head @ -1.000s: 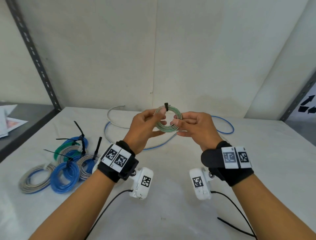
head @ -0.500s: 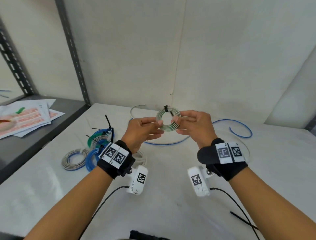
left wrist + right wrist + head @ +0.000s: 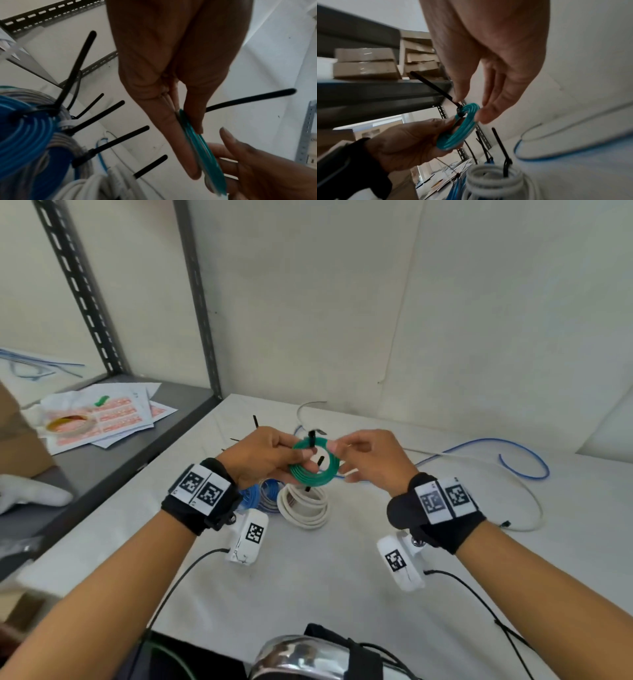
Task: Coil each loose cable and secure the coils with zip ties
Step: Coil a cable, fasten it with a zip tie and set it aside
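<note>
A small green cable coil (image 3: 313,474) with a black zip tie (image 3: 312,438) round it hangs in the air between both hands. My left hand (image 3: 301,460) pinches its left side between thumb and fingers; the left wrist view shows that pinch (image 3: 192,142) on the coil's edge (image 3: 211,162). My right hand (image 3: 337,455) pinches the right side. In the right wrist view its thumb and forefinger (image 3: 469,108) close on the coil (image 3: 455,136) by the tie's tail (image 3: 429,86).
Tied coils lie on the white table just under the hands: a white coil (image 3: 303,510) and blue ones (image 3: 265,491), with zip tie tails sticking up. Loose blue cable (image 3: 513,446) and white cable (image 3: 534,508) sprawl at right. A grey shelf (image 3: 102,474) with papers stands left.
Both hands have carried the coil to the left, over the pile of tied coils, and tipped it flatter. The head view has turned left, showing more of the shelf.
</note>
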